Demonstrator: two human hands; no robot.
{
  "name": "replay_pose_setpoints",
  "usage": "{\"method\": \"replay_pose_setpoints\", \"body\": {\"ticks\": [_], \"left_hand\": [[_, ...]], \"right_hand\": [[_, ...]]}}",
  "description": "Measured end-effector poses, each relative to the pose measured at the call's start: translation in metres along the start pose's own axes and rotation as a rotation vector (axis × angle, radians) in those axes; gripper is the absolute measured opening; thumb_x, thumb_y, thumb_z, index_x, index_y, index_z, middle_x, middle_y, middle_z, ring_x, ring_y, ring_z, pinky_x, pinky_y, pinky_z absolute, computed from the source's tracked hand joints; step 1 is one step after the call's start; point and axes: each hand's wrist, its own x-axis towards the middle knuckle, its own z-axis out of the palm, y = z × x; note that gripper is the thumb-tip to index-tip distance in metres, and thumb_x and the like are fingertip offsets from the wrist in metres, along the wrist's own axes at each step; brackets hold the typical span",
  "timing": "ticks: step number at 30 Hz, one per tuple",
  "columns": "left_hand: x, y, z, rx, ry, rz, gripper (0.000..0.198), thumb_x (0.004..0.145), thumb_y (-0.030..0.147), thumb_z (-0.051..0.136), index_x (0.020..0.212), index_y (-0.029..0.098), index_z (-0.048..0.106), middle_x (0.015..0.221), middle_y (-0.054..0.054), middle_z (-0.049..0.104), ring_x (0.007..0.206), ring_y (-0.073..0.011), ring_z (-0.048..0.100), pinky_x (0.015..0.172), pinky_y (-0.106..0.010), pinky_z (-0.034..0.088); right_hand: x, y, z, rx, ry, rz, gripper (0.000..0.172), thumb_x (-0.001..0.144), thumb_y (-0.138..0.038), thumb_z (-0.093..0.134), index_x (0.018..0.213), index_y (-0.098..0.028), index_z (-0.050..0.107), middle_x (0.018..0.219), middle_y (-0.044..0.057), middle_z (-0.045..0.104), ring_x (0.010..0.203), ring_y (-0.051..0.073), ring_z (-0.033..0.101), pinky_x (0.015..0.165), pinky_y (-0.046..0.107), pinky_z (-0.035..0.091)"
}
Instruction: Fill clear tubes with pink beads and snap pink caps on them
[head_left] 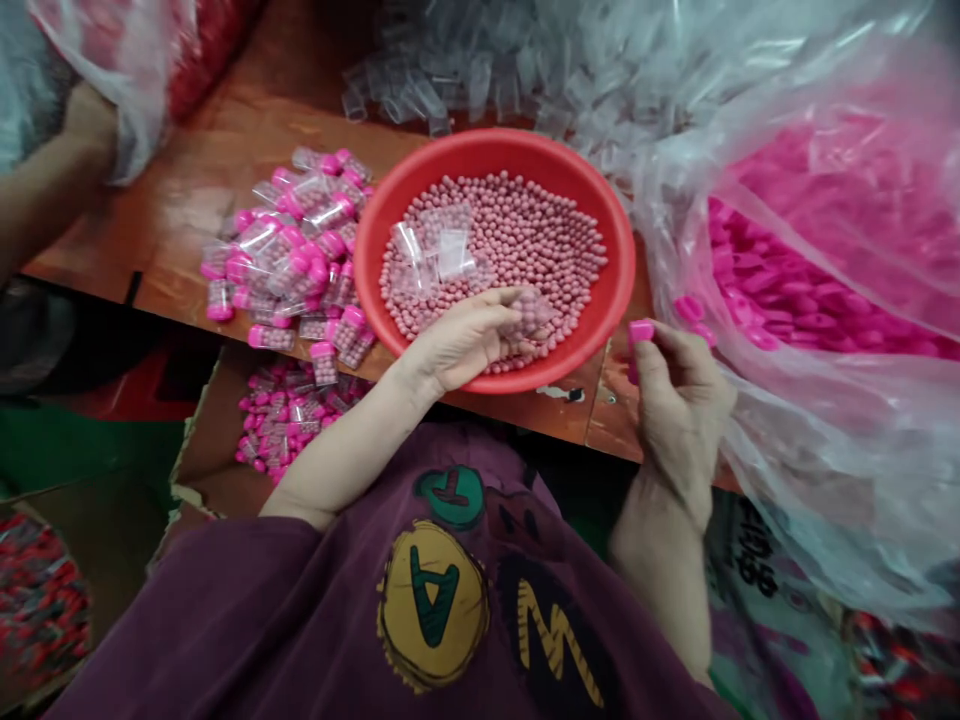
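Observation:
Over the front of a red basin (pixel 495 142) of small pink balls (pixel 517 225), my left hand (pixel 476 345) closes its fingers on a clear container (pixel 531 314) that looks filled with pink balls. Several empty clear containers (pixel 454 255) lie on the balls. Right of the basin, my right hand (pixel 679 410) pinches a bright pink cap (pixel 641 331) between thumb and fingers. Left of the basin, capped containers (pixel 292 265) of pink balls are heaped on the wooden table (pixel 169 265).
Pink caps (pixel 795 285) fill a clear plastic bag (pixel 840 410) at the right. Empty clear tubes (pixel 510 85) are piled behind the basin. Below the table edge, a cardboard box (pixel 214 430) holds more filled containers. Another person's arm (pixel 45 190) reaches in at the left.

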Motion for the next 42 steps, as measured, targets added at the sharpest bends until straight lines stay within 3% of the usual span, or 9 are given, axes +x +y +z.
{"method": "replay_pose_setpoints", "body": {"ticks": [4, 8, 13, 19, 28, 32, 35, 39, 42], "left_hand": [[0.001, -0.001, -0.004, -0.115, -0.039, 0.015, 0.021, 0.091, 0.002, 0.073, 0.105, 0.017, 0.078, 0.099, -0.004, 0.083, 0.091, -0.0153, 0.077, 0.088, -0.030, 0.060], [0.004, -0.006, -0.007, -0.127, -0.038, 0.089, 0.009, 0.097, 0.011, 0.081, 0.100, 0.019, 0.084, 0.099, -0.003, 0.084, 0.088, -0.0141, 0.074, 0.088, -0.030, 0.058], [0.009, -0.013, -0.010, -0.087, -0.007, 0.149, 0.021, 0.088, 0.023, 0.100, 0.103, 0.020, 0.085, 0.102, -0.001, 0.081, 0.085, -0.0113, 0.071, 0.086, -0.027, 0.054], [0.010, -0.014, -0.007, -0.100, 0.068, 0.212, 0.018, 0.091, 0.017, 0.096, 0.101, 0.019, 0.080, 0.090, 0.002, 0.075, 0.074, -0.0077, 0.065, 0.074, -0.023, 0.051], [0.005, -0.015, -0.003, 0.001, 0.142, 0.257, 0.015, 0.091, 0.016, 0.094, 0.101, 0.019, 0.083, 0.095, 0.000, 0.078, 0.085, -0.0122, 0.070, 0.095, -0.031, 0.060], [0.007, -0.015, -0.006, 0.008, 0.099, 0.246, 0.026, 0.084, 0.027, 0.102, 0.100, 0.019, 0.085, 0.097, -0.001, 0.082, 0.091, -0.0146, 0.076, 0.096, -0.031, 0.062], [0.008, -0.016, -0.009, 0.033, 0.073, 0.254, 0.031, 0.079, 0.031, 0.106, 0.100, 0.019, 0.086, 0.094, -0.001, 0.082, 0.090, -0.0144, 0.075, 0.096, -0.031, 0.061], [0.010, -0.017, -0.011, 0.028, 0.042, 0.292, 0.034, 0.074, 0.027, 0.109, 0.097, 0.018, 0.086, 0.092, 0.001, 0.080, 0.086, -0.0114, 0.072, 0.091, -0.026, 0.059], [0.010, -0.017, -0.009, 0.032, 0.103, 0.281, 0.032, 0.077, 0.026, 0.107, 0.096, 0.017, 0.083, 0.088, 0.002, 0.079, 0.082, -0.0106, 0.071, 0.089, -0.026, 0.060]], "right_hand": [[0.023, -0.068, 0.035, 0.218, -0.055, -0.191, 0.028, 0.106, -0.050, 0.079, 0.130, -0.035, 0.083, 0.116, 0.006, 0.081, 0.105, 0.027, 0.080, 0.102, 0.052, 0.069], [0.034, -0.091, 0.055, 0.158, -0.098, -0.241, 0.016, 0.106, -0.042, 0.078, 0.113, -0.030, 0.087, 0.110, 0.007, 0.083, 0.106, 0.028, 0.081, 0.101, 0.052, 0.070], [0.036, -0.091, 0.060, 0.141, -0.106, -0.306, 0.016, 0.107, -0.033, 0.074, 0.113, -0.030, 0.089, 0.109, 0.006, 0.084, 0.105, 0.028, 0.082, 0.102, 0.050, 0.070], [0.025, -0.089, 0.074, -0.058, -0.073, -0.390, 0.031, 0.112, -0.033, 0.059, 0.127, -0.027, 0.086, 0.117, 0.012, 0.082, 0.111, 0.031, 0.081, 0.106, 0.055, 0.070], [0.020, -0.081, 0.055, -0.044, -0.223, -0.510, 0.045, 0.105, -0.023, 0.060, 0.144, -0.030, 0.080, 0.129, 0.012, 0.080, 0.119, 0.029, 0.081, 0.108, 0.052, 0.071], [0.030, -0.066, 0.047, 0.175, -0.210, -0.361, 0.050, 0.105, -0.035, 0.072, 0.155, -0.036, 0.068, 0.139, 0.010, 0.076, 0.117, 0.027, 0.080, 0.107, 0.051, 0.071], [0.034, -0.063, 0.051, 0.249, -0.101, -0.252, 0.049, 0.104, -0.048, 0.079, 0.149, -0.034, 0.066, 0.125, 0.008, 0.078, 0.101, 0.025, 0.080, 0.094, 0.047, 0.072], [0.028, -0.073, 0.058, 0.034, -0.183, -0.315, 0.030, 0.110, -0.047, 0.070, 0.131, -0.027, 0.075, 0.118, 0.011, 0.082, 0.104, 0.028, 0.080, 0.096, 0.050, 0.070], [0.017, -0.079, 0.067, -0.208, -0.231, -0.466, 0.052, 0.102, -0.047, 0.074, 0.148, -0.024, 0.067, 0.135, 0.018, 0.078, 0.126, 0.038, 0.075, 0.107, 0.062, 0.066]]}}
